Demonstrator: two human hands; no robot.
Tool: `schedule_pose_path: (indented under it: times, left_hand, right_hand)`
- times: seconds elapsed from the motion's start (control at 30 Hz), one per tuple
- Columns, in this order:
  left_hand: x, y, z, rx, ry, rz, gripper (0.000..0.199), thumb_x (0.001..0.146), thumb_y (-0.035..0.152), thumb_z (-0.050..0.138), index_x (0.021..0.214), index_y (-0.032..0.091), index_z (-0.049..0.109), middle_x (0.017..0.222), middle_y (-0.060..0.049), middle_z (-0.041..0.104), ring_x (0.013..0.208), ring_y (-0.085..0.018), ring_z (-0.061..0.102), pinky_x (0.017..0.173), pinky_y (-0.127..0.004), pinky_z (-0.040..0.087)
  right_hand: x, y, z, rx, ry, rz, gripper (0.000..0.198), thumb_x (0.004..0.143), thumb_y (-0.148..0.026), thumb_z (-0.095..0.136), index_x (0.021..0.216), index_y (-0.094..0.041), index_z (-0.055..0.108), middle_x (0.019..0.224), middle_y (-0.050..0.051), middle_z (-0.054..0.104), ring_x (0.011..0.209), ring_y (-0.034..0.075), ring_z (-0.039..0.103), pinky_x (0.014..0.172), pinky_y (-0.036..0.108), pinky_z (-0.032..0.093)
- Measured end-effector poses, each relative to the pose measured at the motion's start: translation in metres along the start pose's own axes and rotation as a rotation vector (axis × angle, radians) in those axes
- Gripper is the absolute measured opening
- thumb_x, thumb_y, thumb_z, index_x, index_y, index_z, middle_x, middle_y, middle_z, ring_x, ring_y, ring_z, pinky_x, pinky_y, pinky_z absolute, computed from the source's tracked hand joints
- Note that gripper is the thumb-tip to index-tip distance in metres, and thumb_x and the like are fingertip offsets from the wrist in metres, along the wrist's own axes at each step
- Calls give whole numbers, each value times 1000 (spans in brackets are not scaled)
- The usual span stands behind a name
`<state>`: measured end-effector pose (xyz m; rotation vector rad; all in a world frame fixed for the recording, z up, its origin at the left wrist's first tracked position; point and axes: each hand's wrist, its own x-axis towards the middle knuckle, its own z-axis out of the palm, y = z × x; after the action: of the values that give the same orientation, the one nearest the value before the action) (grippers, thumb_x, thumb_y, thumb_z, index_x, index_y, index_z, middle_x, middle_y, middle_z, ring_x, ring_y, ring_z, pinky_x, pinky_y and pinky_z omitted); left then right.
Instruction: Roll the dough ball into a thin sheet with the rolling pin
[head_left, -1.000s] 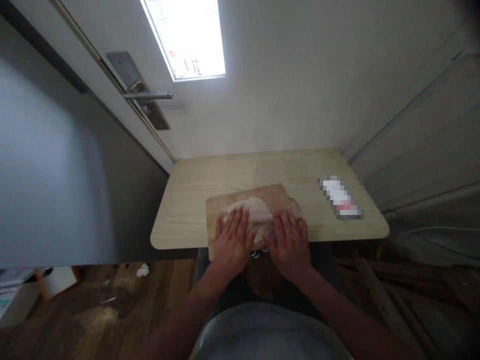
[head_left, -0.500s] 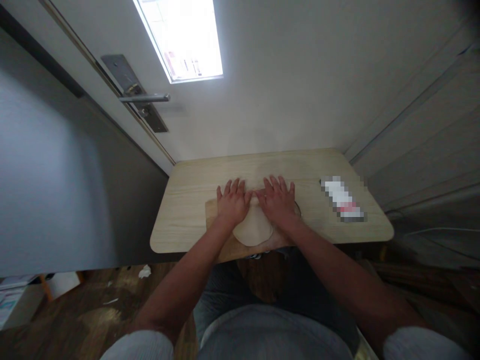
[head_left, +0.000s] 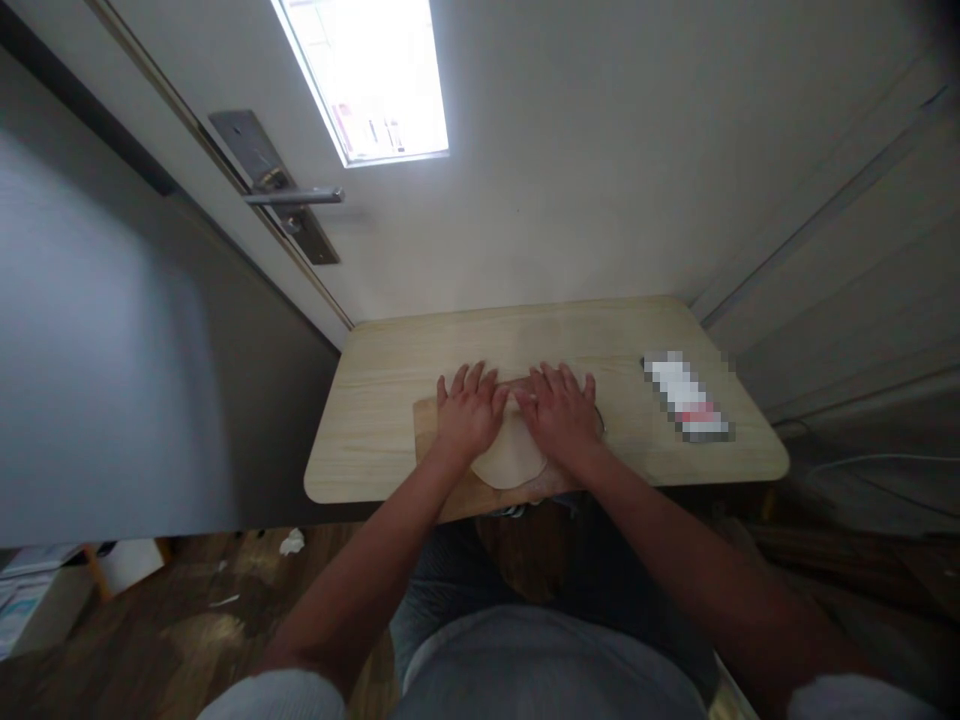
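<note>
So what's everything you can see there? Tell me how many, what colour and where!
dough sheet: 1, cream, on the board
cutting board: 1, light brown, overhanging the table's near edge
table: 1, pale wood, before the door
pixelated object: 1, white, grey and pink, table's right side
door: 1, whitish, behind the table
window: 1, bright white, in the door
door handle: 1, silver, door's left side
crumpled scrap: 1, white, floor
floor: 1, brown, below
cable: 1, whitish, far right
shirt: 1, grey, bottom
left hand: 1, bare, over dough's left
right hand: 1, bare, over dough's right
</note>
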<state>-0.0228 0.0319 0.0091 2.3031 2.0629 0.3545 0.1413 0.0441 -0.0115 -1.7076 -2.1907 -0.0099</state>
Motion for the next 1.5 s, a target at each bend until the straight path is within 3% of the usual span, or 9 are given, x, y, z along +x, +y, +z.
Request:
schedule_pose_path:
  times: [0.23, 0.37, 0.63, 0.77, 0.93, 1.13, 1.33, 1.5]
  left_hand:
    - [-40, 5, -5, -41, 12, 61, 51, 103, 48, 24, 147, 30, 44, 152, -3, 47, 145, -24, 33, 121, -56, 15]
    - [-64, 5, -7, -65, 26, 80, 49, 103, 47, 26, 143, 30, 49, 151, -4, 49, 144, -23, 35, 121, -54, 17]
    - [-81, -2, -9, -134, 35, 120, 46, 103, 47, 30, 140, 31, 52, 149, -4, 51, 144, -21, 35, 119, -53, 21]
    - [-77, -4, -8, -213, 10, 140, 48, 103, 48, 27, 136, 28, 56, 150, -3, 50, 144, -19, 35, 119, -50, 22]
    - [-69, -7, -9, -281, 75, 167, 45, 103, 44, 31, 130, 24, 61, 144, -5, 56, 139, -18, 43, 117, -42, 29]
    - [-35, -4, -17, -263, 139, 169, 41, 103, 37, 33, 117, 18, 67, 125, -7, 68, 120, -18, 57, 108, -34, 38]
    - [12, 11, -6, -144, 75, 107, 41, 102, 40, 34, 119, 19, 65, 127, -9, 65, 122, -22, 54, 106, -36, 38]
    - [20, 14, 3, -77, 15, 84, 43, 102, 43, 32, 123, 21, 63, 133, -10, 61, 127, -25, 50, 109, -46, 36]
  right_hand:
    - [-51, -4, -11, -32, 47, -68, 55, 101, -49, 35, 140, -12, 49, 145, 18, 51, 138, 34, 35, 114, 60, 12]
    - [-78, -6, -17, -20, 86, -78, 47, 100, -41, 40, 137, -15, 53, 139, 16, 56, 133, 32, 41, 115, 57, 15]
    - [-82, 11, -34, 30, 92, -73, 30, 95, -39, 53, 114, -21, 67, 116, 12, 66, 114, 29, 50, 107, 51, 24]
    - [-80, 17, -38, 46, 29, -152, 32, 96, -42, 51, 111, -20, 69, 106, 10, 66, 105, 26, 51, 98, 41, 30]
    - [-92, 20, -37, 35, 60, -176, 30, 97, -41, 50, 105, -18, 68, 103, 9, 65, 102, 24, 52, 95, 37, 31]
    - [-106, 30, -33, 64, 118, -176, 30, 98, -41, 48, 104, -18, 67, 102, 9, 65, 100, 24, 53, 93, 36, 33]
    - [-99, 42, -33, 111, 118, -227, 30, 97, -43, 51, 106, -18, 66, 101, 9, 65, 99, 24, 53, 93, 36, 33]
    - [-90, 46, -36, 127, 104, -197, 30, 96, -45, 52, 104, -21, 68, 102, 8, 67, 99, 24, 54, 95, 38, 33]
